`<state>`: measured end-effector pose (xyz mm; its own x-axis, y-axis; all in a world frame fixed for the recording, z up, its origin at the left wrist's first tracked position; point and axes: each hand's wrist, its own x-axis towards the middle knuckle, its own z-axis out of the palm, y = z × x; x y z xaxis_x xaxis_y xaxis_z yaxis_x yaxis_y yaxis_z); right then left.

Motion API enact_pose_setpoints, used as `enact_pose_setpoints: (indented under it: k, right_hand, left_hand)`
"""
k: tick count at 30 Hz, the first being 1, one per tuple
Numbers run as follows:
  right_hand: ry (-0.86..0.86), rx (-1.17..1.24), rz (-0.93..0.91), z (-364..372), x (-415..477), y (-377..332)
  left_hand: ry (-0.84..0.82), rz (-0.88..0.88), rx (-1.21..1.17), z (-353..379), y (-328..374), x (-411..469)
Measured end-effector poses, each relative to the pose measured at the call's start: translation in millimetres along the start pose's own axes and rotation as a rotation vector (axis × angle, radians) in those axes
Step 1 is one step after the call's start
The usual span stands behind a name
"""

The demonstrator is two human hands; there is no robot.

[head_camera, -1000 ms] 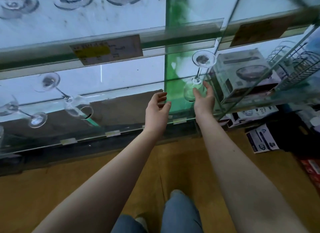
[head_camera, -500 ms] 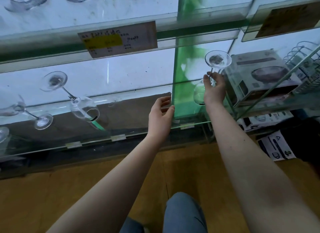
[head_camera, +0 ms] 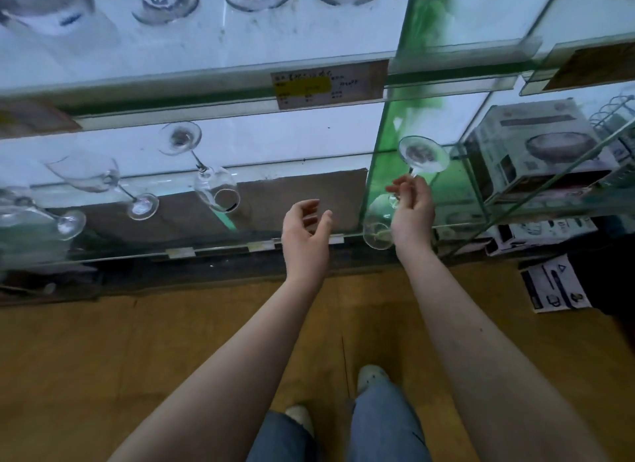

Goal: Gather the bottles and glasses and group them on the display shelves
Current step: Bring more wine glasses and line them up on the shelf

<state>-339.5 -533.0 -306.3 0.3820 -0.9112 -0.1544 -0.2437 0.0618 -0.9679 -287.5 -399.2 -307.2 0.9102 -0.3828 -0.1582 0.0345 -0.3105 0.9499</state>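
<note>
No legible text on any label.
A price label (head_camera: pixel 330 83) with a yellow patch is fixed to the glass shelf (head_camera: pixel 171 98) edge; its handwriting cannot be read. Print on the grey box (head_camera: pixel 536 145) is too blurred.

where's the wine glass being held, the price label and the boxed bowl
held wine glass (head_camera: pixel 424 154), head view, on its round foot
price label (head_camera: pixel 330 84), head view, middle of the card
boxed bowl (head_camera: pixel 536 147), head view, printed face of the box

right hand (head_camera: pixel 410 209) pinches wine glass (head_camera: pixel 405 186) stem; left hand (head_camera: pixel 304 236) relaxed beside glass shelf (head_camera: pixel 206 252).
</note>
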Motion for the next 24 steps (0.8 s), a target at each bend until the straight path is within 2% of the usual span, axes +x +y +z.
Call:
enact_pose_setpoints:
  k: [4,10,12,18,24]
  right_hand:
    - [-0.161,0.017,-0.020,37,-44,0]
    - [-0.295,-0.020,-0.051,84,-79,5]
    - [-0.306,-0.036,-0.051,94,-82,6]
    - [-0.331,-0.078,-0.018,114,-83,8]
    - [-0.347,-0.087,-0.042,115,-84,10]
  left_hand:
    - [0.275,-0.031,0.061,-53,-16,12]
    - [0.476,-0.037,0.154,-109,-27,56]
    - [0.449,-0.032,0.208,-119,-34,72]
    - [0.187,0.093,0.428,-129,-48,121]
    - [0.032,0.079,0.739,-130,-56,152]
